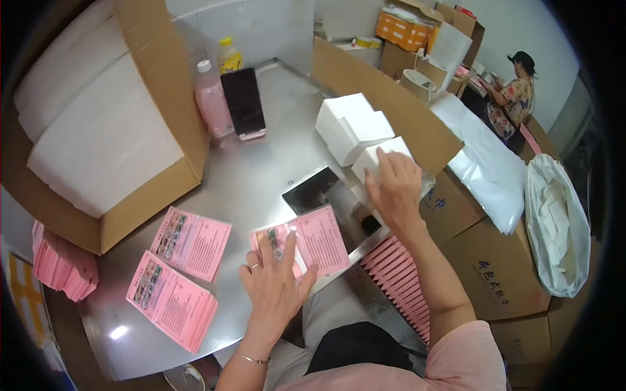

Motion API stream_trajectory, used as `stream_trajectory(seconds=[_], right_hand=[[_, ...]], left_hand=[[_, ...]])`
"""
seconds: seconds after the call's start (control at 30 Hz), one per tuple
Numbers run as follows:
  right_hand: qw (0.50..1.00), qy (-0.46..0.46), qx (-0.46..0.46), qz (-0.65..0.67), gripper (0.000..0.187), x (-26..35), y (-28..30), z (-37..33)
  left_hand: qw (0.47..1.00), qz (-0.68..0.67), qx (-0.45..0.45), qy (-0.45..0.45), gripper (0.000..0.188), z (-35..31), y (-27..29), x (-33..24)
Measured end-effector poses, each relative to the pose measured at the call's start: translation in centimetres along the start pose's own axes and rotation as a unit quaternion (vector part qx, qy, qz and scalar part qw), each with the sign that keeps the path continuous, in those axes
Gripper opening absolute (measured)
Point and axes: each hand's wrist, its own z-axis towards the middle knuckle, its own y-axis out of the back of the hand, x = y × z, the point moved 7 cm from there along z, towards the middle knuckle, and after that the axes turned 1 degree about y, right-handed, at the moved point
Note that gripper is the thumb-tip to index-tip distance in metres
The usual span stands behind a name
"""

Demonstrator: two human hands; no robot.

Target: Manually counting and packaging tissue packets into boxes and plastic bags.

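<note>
My left hand (274, 287) lies with its fingers stretched over a pink printed packet (324, 240) on the metal table. A white edge shows by its fingers, partly hidden under them. My right hand (396, 189) is at the nearer stack of white folded tissues (398, 148), its thumb and fingertips closed on the stack's near part. Just behind stands a second stack of white folded tissues (355, 130). Two piles of pink printed packets, a near one (171, 303) and a farther one (192, 242), lie to the left of my left hand.
An open carton (150, 85) with white stacks inside stands at the left. A phone (244, 104) leans near a pink bottle (212, 98). Beside the table's right edge are a row of pink packets (398, 280) and brown cartons (489, 267). Another person (515, 98) sits far right.
</note>
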Motion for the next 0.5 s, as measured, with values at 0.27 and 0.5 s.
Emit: stream_trajectory(seconds=[0.27, 0.5], right_hand=[[0.994, -0.070, 0.081, 0.028, 0.017, -4.7, -4.3, -1.0], [0.991, -0.072, 0.033, 0.107, 0.013, -5.6, -3.8, -1.8]], left_hand=[[0.999, -0.004, -0.026, -0.030, 0.058, 0.3, 0.8, -0.3], [0.998, -0.018, 0.035, -0.058, 0.048, -0.4, -0.3, -1.2]])
